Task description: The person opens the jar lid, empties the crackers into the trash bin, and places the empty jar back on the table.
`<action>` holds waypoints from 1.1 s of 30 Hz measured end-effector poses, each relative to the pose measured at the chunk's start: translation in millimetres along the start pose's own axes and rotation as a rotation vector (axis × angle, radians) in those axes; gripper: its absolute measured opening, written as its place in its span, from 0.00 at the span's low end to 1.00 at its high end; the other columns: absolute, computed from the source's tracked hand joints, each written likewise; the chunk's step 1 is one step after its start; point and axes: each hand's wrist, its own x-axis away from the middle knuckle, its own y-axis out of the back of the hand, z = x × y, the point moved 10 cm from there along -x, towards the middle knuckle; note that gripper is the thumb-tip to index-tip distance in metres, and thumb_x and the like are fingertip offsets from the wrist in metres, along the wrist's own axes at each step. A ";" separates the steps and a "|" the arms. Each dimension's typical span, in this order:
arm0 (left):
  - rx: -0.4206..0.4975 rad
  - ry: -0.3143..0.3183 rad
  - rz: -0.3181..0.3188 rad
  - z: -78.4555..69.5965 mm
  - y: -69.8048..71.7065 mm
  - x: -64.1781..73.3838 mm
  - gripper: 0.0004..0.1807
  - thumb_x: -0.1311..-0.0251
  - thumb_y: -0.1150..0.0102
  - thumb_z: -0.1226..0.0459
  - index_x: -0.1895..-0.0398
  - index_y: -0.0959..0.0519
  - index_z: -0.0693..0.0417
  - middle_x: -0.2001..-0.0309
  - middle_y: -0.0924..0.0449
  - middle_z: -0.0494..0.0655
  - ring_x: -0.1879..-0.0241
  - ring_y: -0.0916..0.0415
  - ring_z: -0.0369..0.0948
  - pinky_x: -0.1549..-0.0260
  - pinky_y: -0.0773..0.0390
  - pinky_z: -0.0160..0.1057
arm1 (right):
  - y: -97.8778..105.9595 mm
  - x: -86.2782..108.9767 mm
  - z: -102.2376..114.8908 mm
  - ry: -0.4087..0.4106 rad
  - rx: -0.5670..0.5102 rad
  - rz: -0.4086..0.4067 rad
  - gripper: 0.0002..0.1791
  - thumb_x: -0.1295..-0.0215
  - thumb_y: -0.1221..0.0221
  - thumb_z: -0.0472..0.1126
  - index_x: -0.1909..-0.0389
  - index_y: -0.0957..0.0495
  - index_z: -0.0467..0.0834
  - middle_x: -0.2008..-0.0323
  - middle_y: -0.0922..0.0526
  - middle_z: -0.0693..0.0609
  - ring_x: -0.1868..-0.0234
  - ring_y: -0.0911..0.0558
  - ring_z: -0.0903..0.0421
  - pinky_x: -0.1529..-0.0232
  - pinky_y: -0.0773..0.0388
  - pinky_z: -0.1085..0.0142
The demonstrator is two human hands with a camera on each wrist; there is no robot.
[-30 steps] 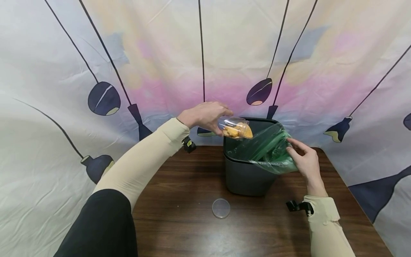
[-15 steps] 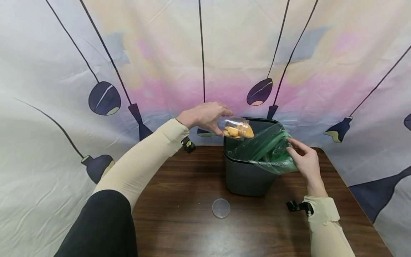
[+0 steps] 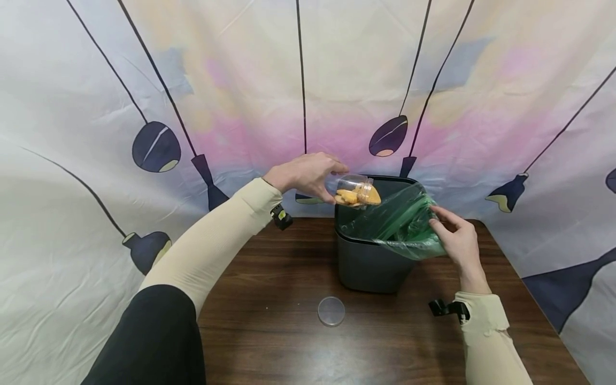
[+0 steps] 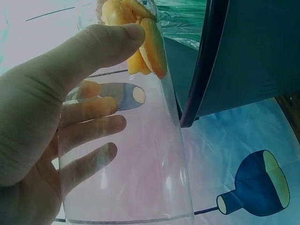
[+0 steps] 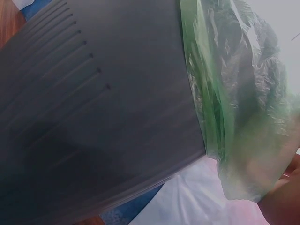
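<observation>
My left hand [image 3: 310,174] grips a clear plastic jar [image 4: 126,178], tipped on its side over the left part of a dark grey trash bin [image 3: 368,267]. Yellow-orange pieces [image 4: 152,47], possibly snacks, are bunched toward the jar's mouth. Thumb and fingers wrap the jar from both sides in the left wrist view. At the bin's right side, my right hand [image 3: 459,243] pinches the edge of a green plastic trash bag [image 3: 409,224] between thumb and fingers, pulling it outward from the rim. The bag drapes over the bin's right and front edge.
A clear round lid [image 3: 331,312] lies on the brown wooden table [image 3: 269,342] in front of the bin. Behind the table hangs a cloth [image 3: 250,96] printed with dark lamps. The table's right edge runs close to my right forearm.
The jar has shifted very slightly to the right, and the yellow-orange pieces in it sit much as before. My right hand and the bag have stayed in place.
</observation>
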 end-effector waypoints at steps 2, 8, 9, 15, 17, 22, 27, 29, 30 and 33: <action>0.002 -0.001 -0.001 0.0 0.1 0.2 0.46 0.53 0.27 0.46 0.31 0.32 0.51 0.34 0.29 0.46 0.37 0.31 0.44 0.40 0.28 0.45 | -0.2 0.3 0.3 0.003 -0.002 0.003 0.25 0.31 0.44 0.53 0.36 0.25 0.49 0.38 0.23 0.50 0.51 0.28 0.77 0.58 0.29 0.80; 0.004 -0.002 -0.005 0.0 1.0 1.0 0.46 0.53 0.27 0.46 0.31 0.32 0.51 0.34 0.29 0.47 0.38 0.31 0.45 0.40 0.29 0.46 | -1.3 -0.2 1.6 0.006 -0.013 0.011 0.25 0.31 0.44 0.53 0.36 0.26 0.49 0.37 0.24 0.49 0.51 0.28 0.77 0.57 0.28 0.80; 0.000 -0.003 -0.003 -0.2 1.2 1.0 0.46 0.53 0.27 0.46 0.31 0.32 0.51 0.34 0.29 0.48 0.37 0.32 0.46 0.39 0.30 0.47 | -1.3 -0.5 1.9 0.007 -0.014 0.011 0.25 0.31 0.44 0.53 0.36 0.26 0.49 0.37 0.24 0.49 0.51 0.28 0.77 0.57 0.28 0.80; -0.055 -0.009 0.032 -3.2 0.7 0.0 0.46 0.53 0.28 0.46 0.30 0.33 0.50 0.32 0.31 0.48 0.31 0.37 0.48 0.33 0.36 0.51 | -1.9 -0.7 1.1 0.002 -0.012 0.010 0.25 0.31 0.44 0.53 0.36 0.26 0.49 0.37 0.24 0.49 0.51 0.28 0.77 0.57 0.28 0.80; -0.075 -0.006 0.040 -4.3 0.2 -0.4 0.46 0.53 0.27 0.46 0.30 0.33 0.49 0.32 0.31 0.48 0.31 0.37 0.48 0.33 0.36 0.51 | -2.2 -0.3 0.7 0.000 -0.012 0.010 0.25 0.31 0.43 0.53 0.36 0.25 0.49 0.37 0.24 0.49 0.51 0.28 0.77 0.57 0.28 0.80; -0.130 0.018 0.060 -5.2 -1.3 -1.3 0.46 0.55 0.27 0.43 0.31 0.32 0.46 0.32 0.31 0.47 0.34 0.34 0.48 0.38 0.30 0.52 | -2.6 0.4 0.5 0.001 -0.018 0.010 0.25 0.31 0.43 0.53 0.36 0.25 0.49 0.37 0.24 0.49 0.51 0.28 0.77 0.58 0.28 0.80; -0.191 0.022 0.063 -6.6 -0.1 -2.4 0.45 0.55 0.27 0.42 0.32 0.31 0.43 0.33 0.30 0.45 0.36 0.31 0.47 0.44 0.25 0.51 | -2.5 -0.2 0.8 0.006 -0.019 0.007 0.25 0.31 0.43 0.53 0.36 0.25 0.49 0.37 0.24 0.50 0.51 0.28 0.77 0.58 0.28 0.80; -0.202 0.016 0.058 -7.5 0.8 -2.8 0.44 0.55 0.27 0.43 0.33 0.30 0.44 0.34 0.29 0.45 0.37 0.31 0.47 0.45 0.24 0.51 | -2.8 -0.6 0.8 0.007 -0.019 0.006 0.25 0.31 0.43 0.53 0.36 0.26 0.49 0.37 0.24 0.50 0.51 0.28 0.77 0.58 0.28 0.80; -0.204 0.013 0.057 -7.8 1.0 -3.0 0.44 0.55 0.27 0.43 0.33 0.29 0.44 0.35 0.29 0.45 0.37 0.30 0.47 0.45 0.24 0.51 | -2.9 -0.7 0.7 0.006 -0.019 0.006 0.25 0.31 0.43 0.53 0.36 0.26 0.49 0.37 0.24 0.50 0.51 0.28 0.77 0.58 0.28 0.80; -0.199 0.008 0.061 -8.9 0.8 -3.2 0.43 0.55 0.26 0.44 0.34 0.29 0.45 0.35 0.29 0.45 0.38 0.30 0.47 0.45 0.24 0.50 | -3.4 -0.4 0.9 0.004 -0.020 0.006 0.25 0.31 0.43 0.52 0.36 0.26 0.48 0.37 0.24 0.50 0.51 0.28 0.76 0.58 0.28 0.79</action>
